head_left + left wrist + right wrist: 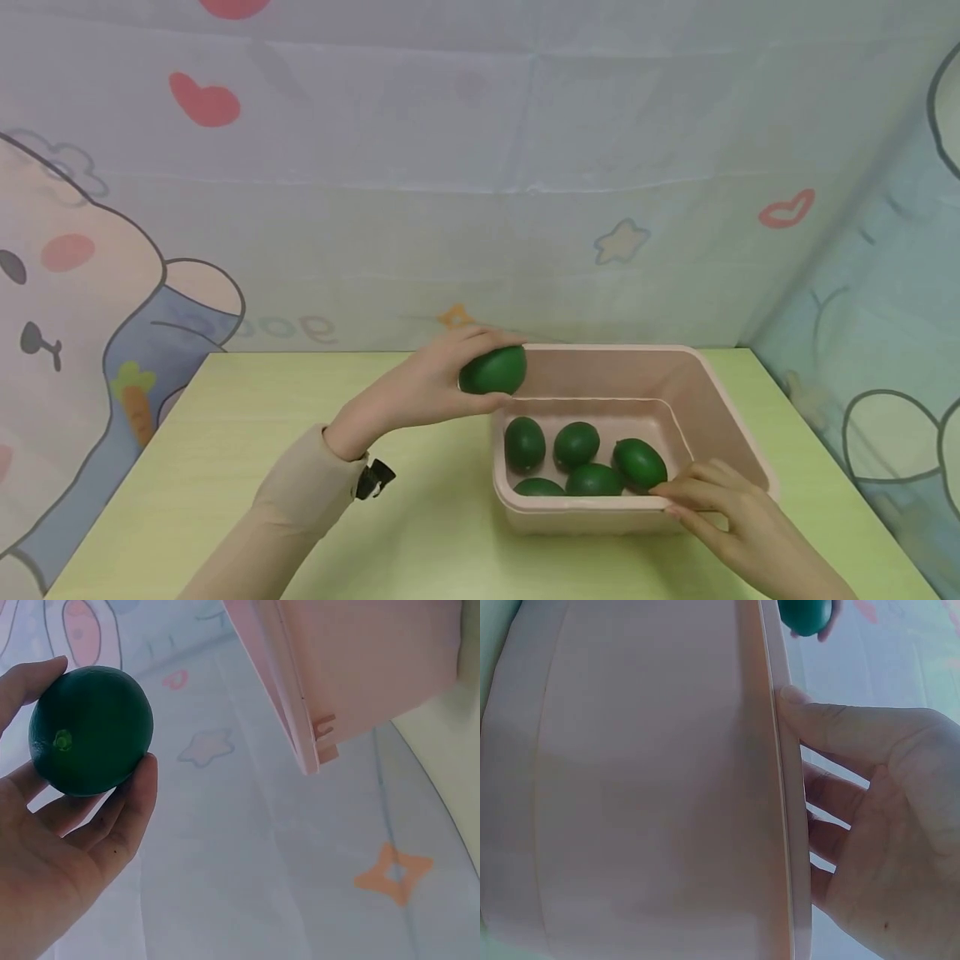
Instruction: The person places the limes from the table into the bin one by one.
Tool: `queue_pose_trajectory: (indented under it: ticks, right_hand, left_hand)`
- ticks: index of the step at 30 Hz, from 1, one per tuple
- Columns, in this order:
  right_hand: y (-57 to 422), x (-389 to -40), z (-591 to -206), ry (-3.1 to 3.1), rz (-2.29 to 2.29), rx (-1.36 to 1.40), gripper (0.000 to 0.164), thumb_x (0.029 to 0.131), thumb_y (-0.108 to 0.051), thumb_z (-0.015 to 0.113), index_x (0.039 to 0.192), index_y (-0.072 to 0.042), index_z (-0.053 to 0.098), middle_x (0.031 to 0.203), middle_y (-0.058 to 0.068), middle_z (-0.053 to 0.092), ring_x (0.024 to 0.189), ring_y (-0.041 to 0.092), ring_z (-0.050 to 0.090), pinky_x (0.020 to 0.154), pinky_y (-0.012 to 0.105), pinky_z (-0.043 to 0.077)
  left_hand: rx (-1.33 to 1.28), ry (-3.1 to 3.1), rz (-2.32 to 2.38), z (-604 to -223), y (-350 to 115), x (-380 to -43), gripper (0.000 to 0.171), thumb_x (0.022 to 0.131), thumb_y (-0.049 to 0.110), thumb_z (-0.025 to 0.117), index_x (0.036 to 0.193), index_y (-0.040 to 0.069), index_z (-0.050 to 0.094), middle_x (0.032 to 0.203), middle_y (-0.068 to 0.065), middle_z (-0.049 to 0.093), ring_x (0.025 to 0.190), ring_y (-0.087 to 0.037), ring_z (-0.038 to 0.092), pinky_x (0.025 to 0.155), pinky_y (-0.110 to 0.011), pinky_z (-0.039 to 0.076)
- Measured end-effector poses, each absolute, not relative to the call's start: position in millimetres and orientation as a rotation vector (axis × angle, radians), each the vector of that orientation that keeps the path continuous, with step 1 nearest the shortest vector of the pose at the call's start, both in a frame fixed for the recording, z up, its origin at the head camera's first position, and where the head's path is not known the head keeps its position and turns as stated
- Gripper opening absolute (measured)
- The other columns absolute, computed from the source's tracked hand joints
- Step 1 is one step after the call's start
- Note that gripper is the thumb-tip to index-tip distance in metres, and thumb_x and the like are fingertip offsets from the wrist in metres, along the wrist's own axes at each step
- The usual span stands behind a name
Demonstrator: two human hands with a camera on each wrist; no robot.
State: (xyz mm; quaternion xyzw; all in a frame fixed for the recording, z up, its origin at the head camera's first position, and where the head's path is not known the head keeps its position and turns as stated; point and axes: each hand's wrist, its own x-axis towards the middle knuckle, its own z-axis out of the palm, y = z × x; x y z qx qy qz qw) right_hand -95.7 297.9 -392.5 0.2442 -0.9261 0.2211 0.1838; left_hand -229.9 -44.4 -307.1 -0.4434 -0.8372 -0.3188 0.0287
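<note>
My left hand [431, 379] grips a dark green lime [495, 370] between fingers and thumb, raised by the back left corner of a pink plastic bin [600, 523]. In the left wrist view the same lime [91, 731] shows its stem spot, apart from the bin wall [375, 660]. Inside the bin lie several more green limes [576, 445], two of them partly hidden by the front wall. At the bin's front right, my right hand [723, 512] pinches the rim, its thumb [840, 731] on the outer side and the fingers over the edge.
The bin stands on a pale yellow-green table [390, 517], right of the middle. A printed cloth [450, 167] with hearts, stars and a cartoon animal hangs behind the table and along its sides. A black clip [373, 479] sits at the left sleeve's cuff.
</note>
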Motion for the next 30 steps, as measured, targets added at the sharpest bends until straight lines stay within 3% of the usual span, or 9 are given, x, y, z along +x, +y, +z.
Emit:
queue_pose_trajectory:
  ticks: [3,7,10,20,30]
  right_hand:
    - [298,-96,-393,-2.604,0.623,0.696,0.033,0.081,-0.010,0.075,0.103,-0.034,0.071,0.094,-0.026,0.058,0.086,-0.007,0.046,0.068,0.009,0.037]
    - [298,-96,-393,-2.595,0.621,0.707,0.033,0.080,-0.009,0.075,0.103,-0.032,0.072,0.094,-0.026,0.059,0.086,-0.007,0.046,0.069,0.008,0.037]
    - [298,-96,-394,-2.591,0.620,0.712,0.034,0.080,-0.009,0.075,0.104,-0.033,0.072,0.094,-0.026,0.059,0.087,-0.007,0.046,0.069,0.007,0.036]
    - [300,-99,-396,-2.568,0.614,0.732,0.035,0.078,-0.007,0.076,0.103,-0.031,0.072,0.095,-0.024,0.060,0.088,-0.006,0.046,0.070,0.007,0.037]
    - [303,-100,-398,-2.545,0.592,0.755,0.039,0.074,-0.004,0.078,0.101,-0.030,0.072,0.096,-0.023,0.060,0.089,-0.006,0.048,0.075,0.004,0.037]
  left_hand:
    - [-1.360,-2.598,-1.013,-303,-41,-236,0.056,0.086,0.027,0.071,0.138,0.028,0.051,0.129,0.002,0.055,0.113,-0.012,0.054,0.090,-0.032,0.051]
    - [-1.347,-2.593,-0.973,-299,-37,-243,0.056,0.085,0.030,0.073,0.137,0.027,0.052,0.127,0.002,0.058,0.112,-0.013,0.056,0.101,-0.041,0.041]
    - [-1.334,-2.607,-0.920,-296,-33,-247,0.056,0.085,0.031,0.072,0.137,0.027,0.053,0.125,0.002,0.059,0.109,-0.013,0.057,0.101,-0.045,0.035]
    - [-1.345,-2.678,-0.937,-291,-16,-258,0.056,0.086,0.033,0.070,0.139,0.029,0.051,0.128,0.002,0.057,0.105,-0.013,0.058,0.086,-0.031,0.051]
    - [-1.396,-2.707,-0.895,-287,5,-270,0.057,0.087,0.036,0.068,0.140,0.027,0.050,0.135,0.003,0.054,0.115,-0.013,0.054,0.088,-0.028,0.050]
